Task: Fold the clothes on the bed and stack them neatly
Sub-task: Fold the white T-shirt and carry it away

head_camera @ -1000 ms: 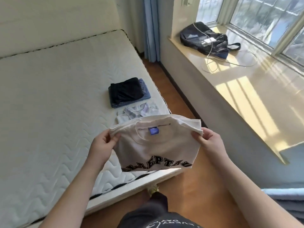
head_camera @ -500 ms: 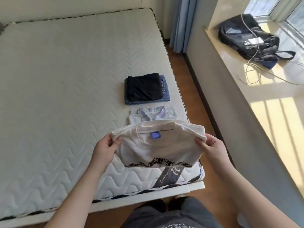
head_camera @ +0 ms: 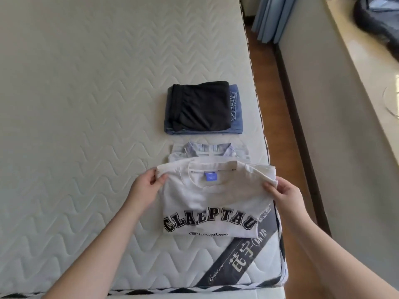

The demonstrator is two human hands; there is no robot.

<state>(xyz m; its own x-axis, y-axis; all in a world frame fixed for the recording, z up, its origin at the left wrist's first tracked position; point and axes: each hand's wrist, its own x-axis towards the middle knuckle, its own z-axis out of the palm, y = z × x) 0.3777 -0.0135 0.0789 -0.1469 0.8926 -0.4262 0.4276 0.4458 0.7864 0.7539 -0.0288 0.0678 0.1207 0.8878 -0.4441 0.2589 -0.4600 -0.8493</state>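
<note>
A folded white T-shirt [head_camera: 207,203] with black block lettering and a blue neck label lies near the mattress [head_camera: 75,104] corner. My left hand [head_camera: 146,186] pinches its upper left corner, and my right hand [head_camera: 282,190] pinches its upper right corner. The shirt's far edge overlaps a folded pale striped shirt [head_camera: 207,151]. Beyond that sits a folded black garment [head_camera: 200,106] stacked on folded blue jeans [head_camera: 235,117].
The mattress edge runs along the right, with wooden floor [head_camera: 269,87] beside it. Blue curtains [head_camera: 272,20] hang at the back. A pale windowsill [head_camera: 367,72] on the right carries a dark bag [head_camera: 380,20].
Both hands have moved the white T-shirt forward over the bed and lowered it onto the mattress, partly over the pale striped shirt. The view has tilted down toward the bed.
</note>
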